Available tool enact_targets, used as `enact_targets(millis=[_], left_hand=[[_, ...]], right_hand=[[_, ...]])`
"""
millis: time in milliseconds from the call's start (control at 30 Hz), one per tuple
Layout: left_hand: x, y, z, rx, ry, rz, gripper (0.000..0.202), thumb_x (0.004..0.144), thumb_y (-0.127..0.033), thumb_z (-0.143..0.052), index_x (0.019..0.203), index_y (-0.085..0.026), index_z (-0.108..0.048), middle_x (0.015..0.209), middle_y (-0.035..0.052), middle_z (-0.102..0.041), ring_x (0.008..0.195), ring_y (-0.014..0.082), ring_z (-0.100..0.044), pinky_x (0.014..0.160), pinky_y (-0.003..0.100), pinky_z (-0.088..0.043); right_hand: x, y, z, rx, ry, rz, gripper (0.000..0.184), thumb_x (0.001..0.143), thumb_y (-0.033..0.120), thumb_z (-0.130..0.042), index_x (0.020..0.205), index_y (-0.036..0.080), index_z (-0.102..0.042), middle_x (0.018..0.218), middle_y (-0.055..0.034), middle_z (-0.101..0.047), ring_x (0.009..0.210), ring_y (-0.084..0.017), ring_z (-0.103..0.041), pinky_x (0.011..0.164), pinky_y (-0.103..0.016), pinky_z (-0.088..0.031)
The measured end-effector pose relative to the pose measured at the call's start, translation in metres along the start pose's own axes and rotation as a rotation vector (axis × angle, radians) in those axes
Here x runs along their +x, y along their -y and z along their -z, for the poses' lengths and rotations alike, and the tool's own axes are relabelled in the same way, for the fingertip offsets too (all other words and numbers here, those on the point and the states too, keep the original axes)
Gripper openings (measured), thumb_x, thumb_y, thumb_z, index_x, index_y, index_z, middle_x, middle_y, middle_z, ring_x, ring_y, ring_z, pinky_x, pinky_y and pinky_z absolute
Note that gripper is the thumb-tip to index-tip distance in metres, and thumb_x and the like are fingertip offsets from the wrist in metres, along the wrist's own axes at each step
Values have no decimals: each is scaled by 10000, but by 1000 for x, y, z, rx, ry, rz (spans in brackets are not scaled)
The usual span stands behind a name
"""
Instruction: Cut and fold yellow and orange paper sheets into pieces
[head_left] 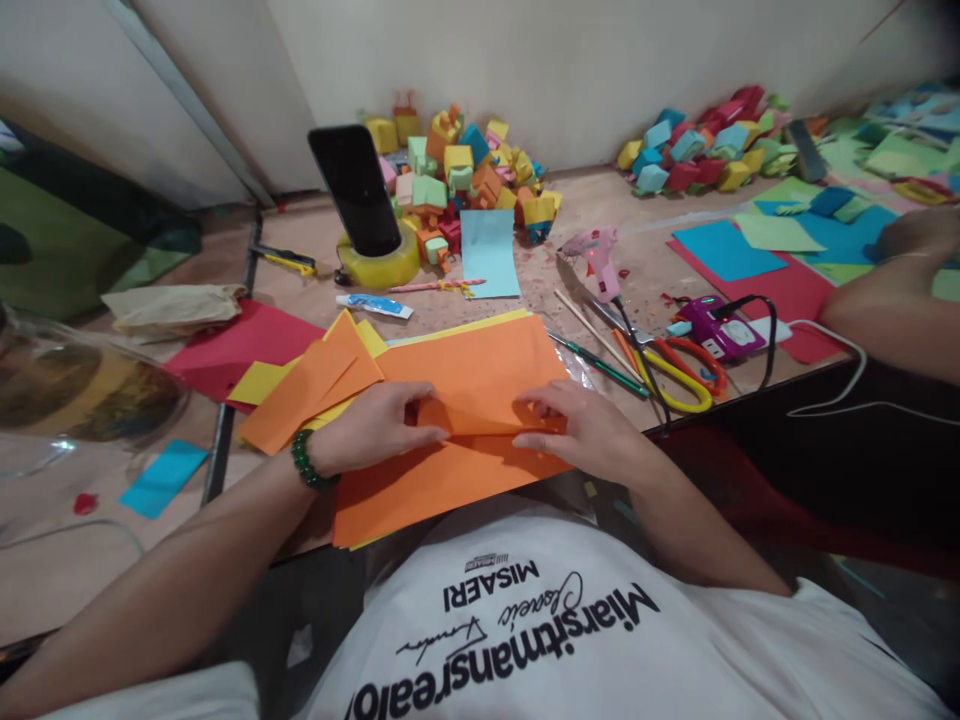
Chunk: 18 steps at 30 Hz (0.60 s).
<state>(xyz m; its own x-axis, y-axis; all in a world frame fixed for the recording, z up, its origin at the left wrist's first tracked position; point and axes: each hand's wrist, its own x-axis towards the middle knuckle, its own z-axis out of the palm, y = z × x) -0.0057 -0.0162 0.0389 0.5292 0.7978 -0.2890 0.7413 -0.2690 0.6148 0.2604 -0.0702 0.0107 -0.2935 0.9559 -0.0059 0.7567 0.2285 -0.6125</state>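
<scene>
A large orange paper sheet lies on the table right in front of me, on top of yellow sheets. Its near part is folded over, with the crease running between my hands. My left hand, with a green bead bracelet on the wrist, pinches the folded edge at the left. My right hand presses the fold down at the right, fingers closed on the paper. Loose orange strips lie just left of my left hand.
Behind the sheet stand a phone on a tape roll, a pile of folded paper cubes, a light blue sheet, a glue tube. To the right lie a pink glue gun, scissors, and another person's arm.
</scene>
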Motion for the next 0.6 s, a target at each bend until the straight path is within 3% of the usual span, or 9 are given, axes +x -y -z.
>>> enact_targets(millis=[100, 167, 233, 300, 400, 500, 600], left_hand=[[-5, -2, 7, 17, 115, -18, 445, 713, -477, -652, 1041, -176, -637, 697, -16, -611, 628, 150, -562, 591, 246, -420], [-7, 1, 10, 27, 163, -56, 592, 726, -462, -663, 1249, -199, -572, 802, -1, -653, 715, 164, -610, 665, 253, -465], [-9, 3, 10, 120, 184, -128, 645, 732, -457, -683, 1320, -235, -540, 929, 27, -663, 828, 192, -632, 755, 281, -492], [-13, 3, 6, 281, 155, -219, 574, 732, -445, -705, 1257, -236, -602, 1076, 75, -643, 969, 241, -619, 848, 331, -494], [-18, -4, -3, 450, 72, -352, 413, 767, -333, -677, 1156, -198, -651, 1272, 127, -579, 1159, 293, -545, 995, 404, -442], [-22, -12, -11, 538, 50, -399, 364, 771, -187, -602, 1131, -150, -642, 1271, 144, -606, 1153, 284, -555, 1017, 416, -438], [-24, -15, -14, 591, 43, -404, 373, 758, -118, -552, 1121, -124, -636, 1284, 160, -616, 1111, 280, -586, 981, 411, -474]], right_hand=[[5, 4, 16, -37, 112, 103, 379, 866, 551, -573, 935, 214, -732, 859, -65, -662, 850, -221, -616, 751, -347, -474], [11, 8, 26, -71, 131, 151, 413, 943, 494, -459, 870, 205, -745, 873, -78, -681, 875, -226, -618, 798, -371, -472], [18, 15, 32, -123, 95, 211, 413, 977, 410, -400, 904, 196, -746, 929, -96, -699, 923, -239, -619, 849, -398, -472], [25, 25, 30, -183, 81, 297, 359, 974, 371, -410, 1040, 200, -719, 1062, -111, -698, 1026, -256, -606, 907, -426, -463], [34, 40, 15, -254, 198, 415, 374, 979, 381, -412, 1224, 196, -627, 1286, -116, -625, 1204, -263, -538, 996, -453, -425], [41, 40, -4, -322, 291, 426, 426, 994, 408, -380, 1290, 165, -566, 1393, -122, -551, 1302, -268, -470, 1068, -478, -360], [48, 24, -12, -375, 227, 341, 448, 990, 404, -391, 1337, 151, -522, 1456, -142, -483, 1333, -281, -445, 1093, -491, -328]])
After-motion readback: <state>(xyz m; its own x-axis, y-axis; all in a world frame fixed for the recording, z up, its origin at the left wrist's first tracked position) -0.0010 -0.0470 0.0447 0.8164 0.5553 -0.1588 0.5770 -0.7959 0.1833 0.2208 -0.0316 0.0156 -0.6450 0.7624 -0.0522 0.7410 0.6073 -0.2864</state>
